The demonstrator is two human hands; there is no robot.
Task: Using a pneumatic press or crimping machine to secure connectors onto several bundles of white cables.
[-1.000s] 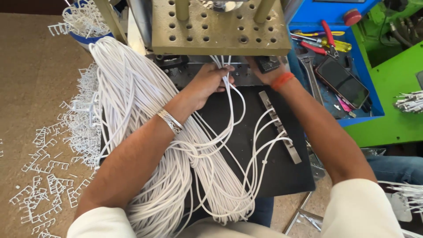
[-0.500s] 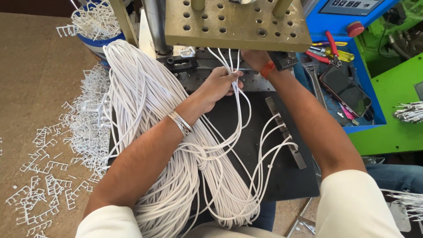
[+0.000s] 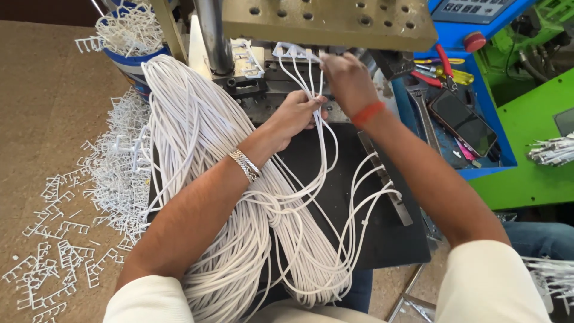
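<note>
Both hands (image 3: pixel 326 98) pinch thin white cords (image 3: pixel 317 128), seemingly joined at top

Screens and panels, two items.

1. Smartphone (image 3: pixel 462 122): flat, dark rectangular screen, unlit, lying tilted on the blue tray (image 3: pixel 496 152) at right, just beside the red-handled tools.
2. Control panel (image 3: pixel 470 8): grey rectangular keypad face with small buttons, set in the blue housing at top right, partly cut off.

No packages, labels or signs seen.
</note>
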